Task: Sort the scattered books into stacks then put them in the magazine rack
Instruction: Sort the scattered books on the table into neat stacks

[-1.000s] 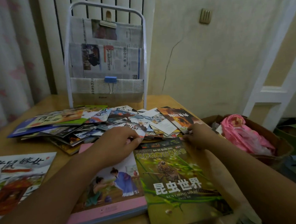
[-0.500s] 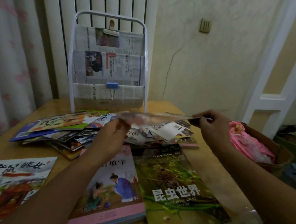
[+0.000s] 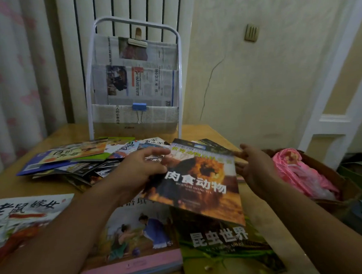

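Over wooden table (image 3: pixel 51 187), left hand (image 3: pixel 140 173) grips book (image 3: pixel 200 184); right hand (image 3: pixel 254 166) spread

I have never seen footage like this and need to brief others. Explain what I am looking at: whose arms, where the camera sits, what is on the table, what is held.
No machine here: a person's bare arms, filmed by a camera worn on the head, looking forward and down. The left hand grips an orange-and-black animal book by its edge, above the green insect book. The right hand is open beside it. On the wooden table lie a scattered pile of thin books and a pink-edged book stack. Behind stands a white-framed magazine rack lined with newspaper.
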